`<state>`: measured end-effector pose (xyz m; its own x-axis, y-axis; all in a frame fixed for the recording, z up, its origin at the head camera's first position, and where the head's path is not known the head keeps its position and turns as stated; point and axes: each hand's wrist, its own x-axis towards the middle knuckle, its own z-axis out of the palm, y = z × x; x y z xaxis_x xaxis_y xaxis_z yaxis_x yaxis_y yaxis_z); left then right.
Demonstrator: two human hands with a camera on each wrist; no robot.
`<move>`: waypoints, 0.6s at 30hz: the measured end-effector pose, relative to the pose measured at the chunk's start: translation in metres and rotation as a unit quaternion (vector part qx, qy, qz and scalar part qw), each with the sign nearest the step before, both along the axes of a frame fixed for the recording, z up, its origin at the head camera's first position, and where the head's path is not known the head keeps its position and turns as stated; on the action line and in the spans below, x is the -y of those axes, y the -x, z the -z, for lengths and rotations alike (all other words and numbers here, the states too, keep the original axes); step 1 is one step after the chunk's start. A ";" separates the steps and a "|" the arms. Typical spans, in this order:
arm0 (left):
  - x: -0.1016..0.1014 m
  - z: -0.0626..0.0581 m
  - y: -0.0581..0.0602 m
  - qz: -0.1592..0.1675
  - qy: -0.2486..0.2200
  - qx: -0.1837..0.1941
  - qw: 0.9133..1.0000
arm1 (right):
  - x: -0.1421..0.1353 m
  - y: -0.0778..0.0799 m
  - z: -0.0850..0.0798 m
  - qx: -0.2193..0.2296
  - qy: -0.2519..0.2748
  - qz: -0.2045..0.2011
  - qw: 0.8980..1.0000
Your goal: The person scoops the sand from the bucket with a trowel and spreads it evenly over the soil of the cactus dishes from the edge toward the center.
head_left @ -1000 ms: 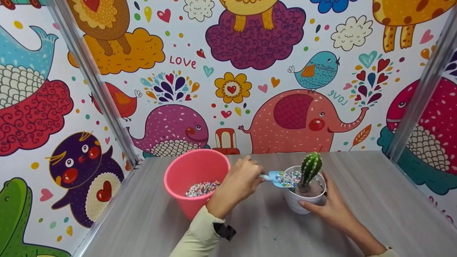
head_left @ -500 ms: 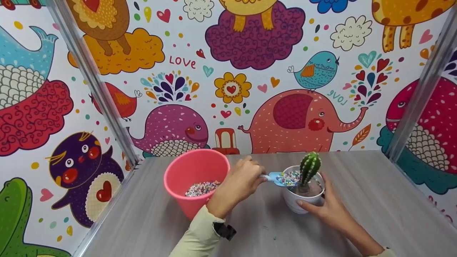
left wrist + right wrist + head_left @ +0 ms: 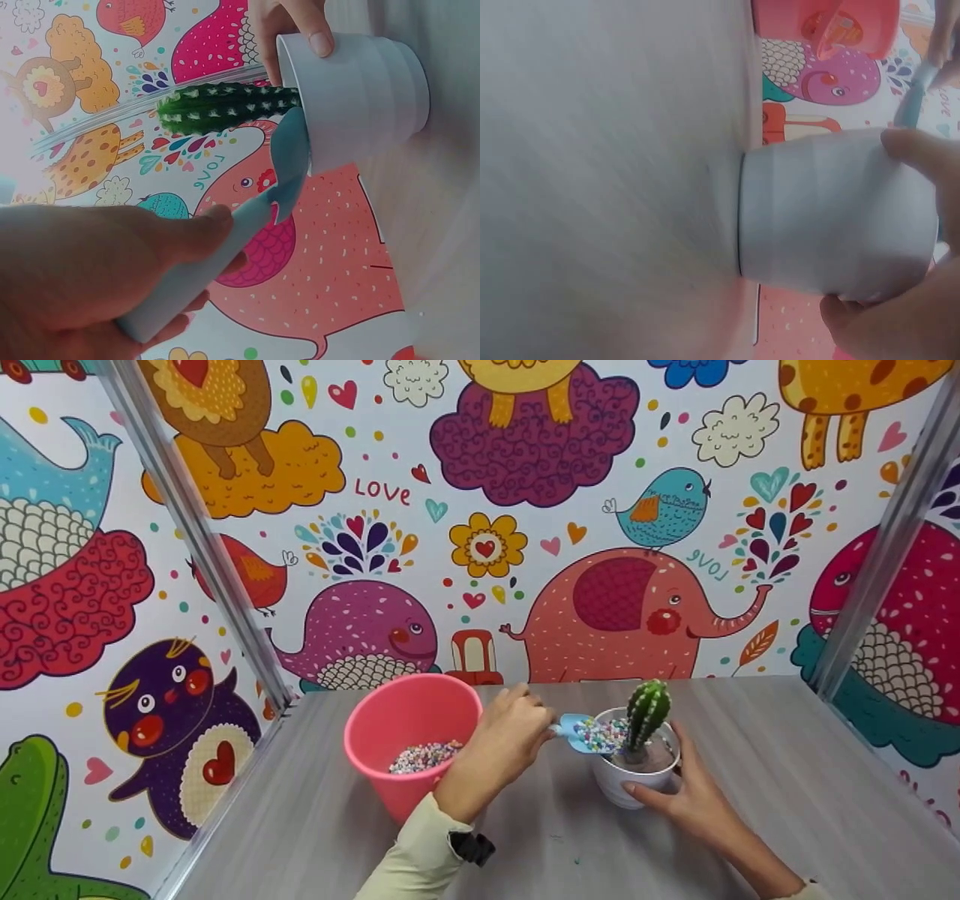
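Observation:
My left hand (image 3: 511,731) grips the handle of a small light-blue toy shovel (image 3: 289,154). The blade carries multicoloured pebbles (image 3: 598,733) and lies at the left rim of a white pot (image 3: 621,789). In the pot stands a green cactus (image 3: 649,711) with white spines, rooted in greyish-brown soil, with coloured pebbles on its left side. Around the pot's right side curls my right hand (image 3: 701,806), thumb on the near wall; the right wrist view shows the fingers on the pot wall (image 3: 832,214). The pot stands upright on the table.
A pink bucket (image 3: 409,712) with more coloured pebbles stands on the left of the grey wood-grain table (image 3: 300,825), partly behind my left forearm. Cartoon-printed panels (image 3: 390,450) rise behind and at the sides, with metal corner posts. Tiny specks lie on the table near the front.
The pot and my right hand have shifted slightly left. The shovel blade has drawn back a little and its tilt has changed slightly at the rim.

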<state>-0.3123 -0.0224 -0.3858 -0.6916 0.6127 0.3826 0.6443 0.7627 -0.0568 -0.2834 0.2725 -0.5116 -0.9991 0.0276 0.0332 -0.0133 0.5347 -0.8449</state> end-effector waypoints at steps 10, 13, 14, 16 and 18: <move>0.005 0.002 -0.003 -0.003 -0.008 -0.021 1.000 | -0.001 0.002 0.001 0.008 -0.014 -0.006 1.000; 0.005 0.003 -0.005 -0.001 -0.008 -0.022 1.000 | -0.002 0.002 0.002 0.010 -0.012 -0.011 1.000; 0.005 0.003 -0.006 -0.001 -0.008 -0.023 1.000 | -0.002 0.001 0.002 0.006 -0.011 -0.010 1.000; 0.004 0.004 -0.006 -0.002 -0.008 -0.025 1.000 | 0.000 0.000 0.002 -0.003 -0.009 -0.005 1.000; 0.003 0.005 -0.006 -0.004 -0.003 -0.034 0.999 | 0.003 -0.002 0.003 -0.020 -0.019 0.003 1.000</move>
<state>-0.3058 -0.0257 -0.3905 -0.6681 0.6054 0.4326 0.6335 0.7678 -0.0963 -0.2811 0.2693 -0.5144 -0.9967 0.0326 0.0749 -0.0433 0.5667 -0.8228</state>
